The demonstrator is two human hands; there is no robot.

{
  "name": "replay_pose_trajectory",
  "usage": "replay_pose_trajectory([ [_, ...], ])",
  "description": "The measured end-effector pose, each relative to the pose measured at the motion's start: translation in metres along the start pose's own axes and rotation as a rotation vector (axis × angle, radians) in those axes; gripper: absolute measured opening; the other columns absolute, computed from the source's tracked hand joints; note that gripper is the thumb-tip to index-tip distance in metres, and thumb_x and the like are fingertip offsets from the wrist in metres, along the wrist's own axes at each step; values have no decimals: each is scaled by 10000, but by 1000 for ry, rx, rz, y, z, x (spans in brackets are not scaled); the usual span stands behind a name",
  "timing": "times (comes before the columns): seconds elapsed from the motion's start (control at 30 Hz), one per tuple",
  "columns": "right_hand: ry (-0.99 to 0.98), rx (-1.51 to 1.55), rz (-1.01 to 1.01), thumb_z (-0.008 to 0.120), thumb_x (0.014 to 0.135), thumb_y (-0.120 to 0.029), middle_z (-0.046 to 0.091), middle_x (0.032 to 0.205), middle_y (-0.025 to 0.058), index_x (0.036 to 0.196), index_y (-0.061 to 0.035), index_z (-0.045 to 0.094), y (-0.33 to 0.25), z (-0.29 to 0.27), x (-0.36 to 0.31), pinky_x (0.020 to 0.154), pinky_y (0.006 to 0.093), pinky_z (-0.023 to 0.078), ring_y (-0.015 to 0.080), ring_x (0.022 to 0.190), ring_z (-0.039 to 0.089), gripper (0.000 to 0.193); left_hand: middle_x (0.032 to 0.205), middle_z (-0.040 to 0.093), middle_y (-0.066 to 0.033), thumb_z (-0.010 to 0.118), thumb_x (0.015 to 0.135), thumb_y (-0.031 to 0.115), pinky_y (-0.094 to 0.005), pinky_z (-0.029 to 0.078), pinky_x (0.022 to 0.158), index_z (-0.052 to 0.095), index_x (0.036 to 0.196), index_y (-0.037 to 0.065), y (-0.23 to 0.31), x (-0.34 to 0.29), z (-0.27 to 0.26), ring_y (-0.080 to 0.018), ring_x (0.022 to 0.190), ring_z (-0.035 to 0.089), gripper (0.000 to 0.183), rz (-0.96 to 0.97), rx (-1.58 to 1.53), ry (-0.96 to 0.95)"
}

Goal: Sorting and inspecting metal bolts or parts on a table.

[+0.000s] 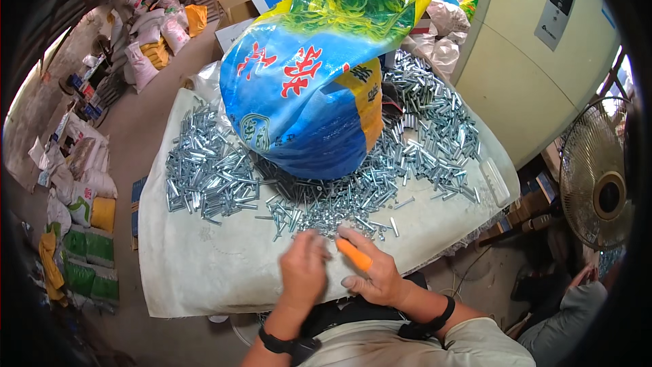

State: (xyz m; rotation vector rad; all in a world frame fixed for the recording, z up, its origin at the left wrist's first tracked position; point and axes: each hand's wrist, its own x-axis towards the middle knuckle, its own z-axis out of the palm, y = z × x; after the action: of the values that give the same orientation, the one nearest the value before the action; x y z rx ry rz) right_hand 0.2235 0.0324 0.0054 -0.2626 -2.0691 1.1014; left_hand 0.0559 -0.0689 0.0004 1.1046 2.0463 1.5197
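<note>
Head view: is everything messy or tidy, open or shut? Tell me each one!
Metal pins: loose, heaped and scattered
Colourful bag: bulging, wrinkled
Pale cloth: spread out
Clear plastic strip: lying flat
Left hand: blurred, grip unclear
Right hand: grip open, thumb apart
Orange finger cover: worn, right hand
Fan: upright; cannot tell if spinning

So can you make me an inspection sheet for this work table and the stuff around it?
Surface: pale cloth cover, faintly marked.
Job's things: silver metal pieces, loosely heaped around a big colourful bag.
Clutter: clear plastic tray-like piece, right edge.
Hands: left hand, blurred, and right hand, one finger orange-covered, at the heap's near edge; grip unclear.
Cables: apparently a thin cord on the floor, right.
Surroundings: sacks left; fan and another person right.
</note>
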Motion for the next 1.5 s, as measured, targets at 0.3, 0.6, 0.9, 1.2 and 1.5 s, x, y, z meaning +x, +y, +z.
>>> replay_pose_trajectory([
  [0.3,326,-284,322,830,960,-36,752,1088,174,1220,21,800,39,-52,-13,772,388,594,313,875,757,268,1199,793,-179,640,1063,-36,-322,658,747,700,1405,-24,-7,47,-73,-254,1066,756,347,235,214,720],
  [0.6,209,-435,390,799,955,-19,706,987,162,1176,11,814,50,-58,-17,739,414,563,343,812,721,223,1163,745,-153,776,915,-37,-414,628,753,786,1247,84,4,20,40,-367,932,772,353,459,309,-197],
  [0.9,317,-203,515,787,964,-14,720,945,168,1167,14,821,53,-68,-22,716,398,560,319,781,725,207,1031,688,-159,784,973,149,-538,604,653,729,1096,118,14,40,71,-411,767,735,138,341,606,-412],
  [1.2,31,-496,394,833,894,-94,715,970,185,1273,-20,802,55,-71,-16,754,437,581,374,815,718,388,941,725,-189,751,959,67,-549,591,690,739,1071,54,-14,37,52,-438,778,737,113,323,442,-261],
  [1.5,279,622,795,705,1062,10,683,976,44,1429,60,695,48,-56,-18,660,302,579,133,721,692,371,923,784,-143,766,990,-22,-335,606,696,812,1173,-7,16,10,40,-240,795,802,189,248,4,-227],
])
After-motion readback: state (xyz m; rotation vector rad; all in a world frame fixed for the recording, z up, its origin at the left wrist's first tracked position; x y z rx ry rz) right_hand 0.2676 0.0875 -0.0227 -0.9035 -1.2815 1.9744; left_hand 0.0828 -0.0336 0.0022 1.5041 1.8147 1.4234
